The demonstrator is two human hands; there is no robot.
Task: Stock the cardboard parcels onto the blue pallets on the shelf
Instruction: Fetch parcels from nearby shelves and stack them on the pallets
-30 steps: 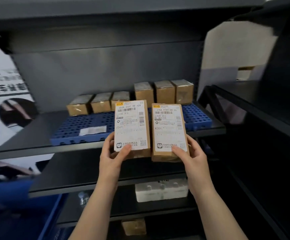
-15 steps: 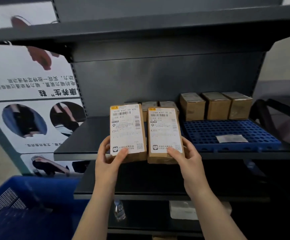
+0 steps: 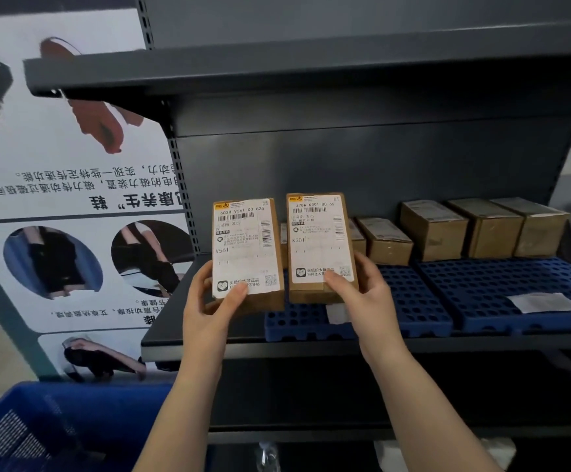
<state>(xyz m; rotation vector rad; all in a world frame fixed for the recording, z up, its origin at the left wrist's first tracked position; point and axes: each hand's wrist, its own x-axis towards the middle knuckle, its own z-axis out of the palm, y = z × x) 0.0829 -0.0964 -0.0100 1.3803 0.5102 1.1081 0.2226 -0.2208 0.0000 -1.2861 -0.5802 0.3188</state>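
Two flat cardboard parcels with white shipping labels stand upright side by side above the shelf's front. My left hand (image 3: 209, 298) grips the left parcel (image 3: 246, 250) at its lower end, thumb on the label. My right hand (image 3: 362, 287) grips the right parcel (image 3: 319, 243) the same way. Under and behind them lies the left blue pallet (image 3: 410, 301), with the right blue pallet (image 3: 501, 284) beside it. Several stocked cardboard parcels (image 3: 461, 228) stand in a row along the back of both pallets.
The dark metal shelf (image 3: 311, 345) has another board (image 3: 277, 69) close above. A white slip of paper (image 3: 546, 301) lies on the right pallet. A blue plastic crate (image 3: 39, 430) stands at lower left, below a printed poster (image 3: 73, 199). Lower shelves hold a few dim items.
My view has swung left and closer to the shelf. Both hands have carried the two parcels forward, over the front of the left pallet.
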